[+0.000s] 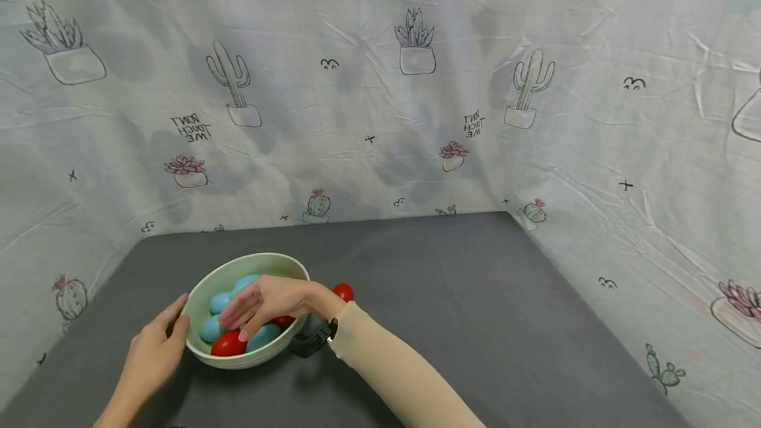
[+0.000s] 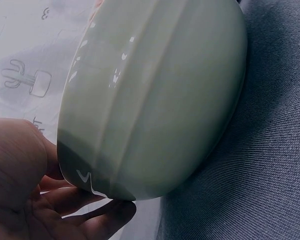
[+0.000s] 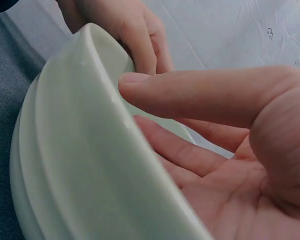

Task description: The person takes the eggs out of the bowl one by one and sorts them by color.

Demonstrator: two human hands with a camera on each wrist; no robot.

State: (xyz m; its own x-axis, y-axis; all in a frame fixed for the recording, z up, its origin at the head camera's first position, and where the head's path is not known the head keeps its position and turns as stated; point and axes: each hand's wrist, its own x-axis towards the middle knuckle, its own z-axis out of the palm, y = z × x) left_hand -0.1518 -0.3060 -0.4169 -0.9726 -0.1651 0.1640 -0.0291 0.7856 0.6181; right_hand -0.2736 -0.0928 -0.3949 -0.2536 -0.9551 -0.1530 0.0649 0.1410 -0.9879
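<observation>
A pale green bowl (image 1: pixel 270 265) on the table holds several blue eggs (image 1: pixel 211 329) and red eggs (image 1: pixel 228 345). My left hand (image 1: pixel 156 345) grips the bowl at its left rim, thumb at the rim and fingers along the outer wall. In the left wrist view its fingertips (image 2: pixel 121 212) lie against the bowl's side. From the right, my right hand (image 1: pixel 276 296) reaches over the rim, fingers extended down among the eggs. Its thumb (image 3: pixel 185 95) and fingers are apart in the right wrist view, with nothing held between them; the eggs are hidden there.
Just right of the bowl, behind my right wrist, a red egg (image 1: pixel 343 292) lies on the grey tabletop (image 1: pixel 446 283). White cloth (image 1: pixel 368 84) printed with cacti hangs behind the table and along its sides. A dark wrist strap (image 1: pixel 312 341) sits beside the bowl's right wall.
</observation>
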